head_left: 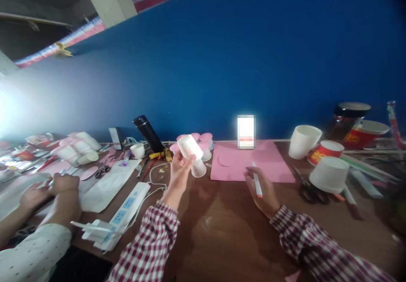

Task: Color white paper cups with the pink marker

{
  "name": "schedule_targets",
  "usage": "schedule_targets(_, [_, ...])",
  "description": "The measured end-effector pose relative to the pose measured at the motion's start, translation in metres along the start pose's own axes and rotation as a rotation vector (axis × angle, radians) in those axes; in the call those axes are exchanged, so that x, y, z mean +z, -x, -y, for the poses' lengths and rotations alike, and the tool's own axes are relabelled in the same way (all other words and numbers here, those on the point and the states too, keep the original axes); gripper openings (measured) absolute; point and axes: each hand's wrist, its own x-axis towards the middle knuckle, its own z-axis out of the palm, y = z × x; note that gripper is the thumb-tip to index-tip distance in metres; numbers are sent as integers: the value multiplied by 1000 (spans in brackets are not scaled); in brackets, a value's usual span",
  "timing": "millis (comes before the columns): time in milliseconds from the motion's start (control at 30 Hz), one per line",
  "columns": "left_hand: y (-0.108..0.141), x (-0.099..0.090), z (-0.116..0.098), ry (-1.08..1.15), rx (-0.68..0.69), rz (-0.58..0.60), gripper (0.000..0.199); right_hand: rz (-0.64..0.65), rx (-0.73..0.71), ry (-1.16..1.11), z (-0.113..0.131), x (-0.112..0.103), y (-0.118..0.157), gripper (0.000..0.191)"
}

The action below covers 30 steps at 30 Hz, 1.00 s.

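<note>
A white paper cup, tilted, is gripped in my left hand, raised over the brown table. Behind and below it stand several white cups with pink tops, and another white cup shows just under my fingers. My right hand holds a white marker with a reddish end. That hand is over the near edge of a pink paper sheet, which carries a curved dark mark. Whether the marker is capped I cannot tell.
A power strip with cables lies left of my arm. Beyond it, a co-worker's hands work over paper. A black bottle leans at the wall. On the right are black scissors, a white tub and a white cup.
</note>
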Motion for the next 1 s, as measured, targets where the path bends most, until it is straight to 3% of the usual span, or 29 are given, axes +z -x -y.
schedule_targets(100, [-18,-20,7,-219,12,-108,54,22,9,13,-1,0,1,24])
schedule_targets(367, [-11,-27,44,-791,-54,-30,57,26,-80,78,-6,2,3,19])
schedule_targets(600, [-2,-30,51,-958,-111,8,57,56,-85,62,-8,3,4,18])
schedule_targets(700, [3,-35,52,-1011,-99,36,73,70,-82,57,-7,2,4,18])
schedule_targets(800, [12,-41,51,-1064,-26,6,89,82,-62,58,-7,2,4,18])
schedule_targets(900, [24,-42,45,-1048,117,-36,81,93,-40,67,-9,4,4,19])
schedule_targets(1000, [37,-32,33,-1005,350,-55,72,90,-26,58,-13,8,4,20])
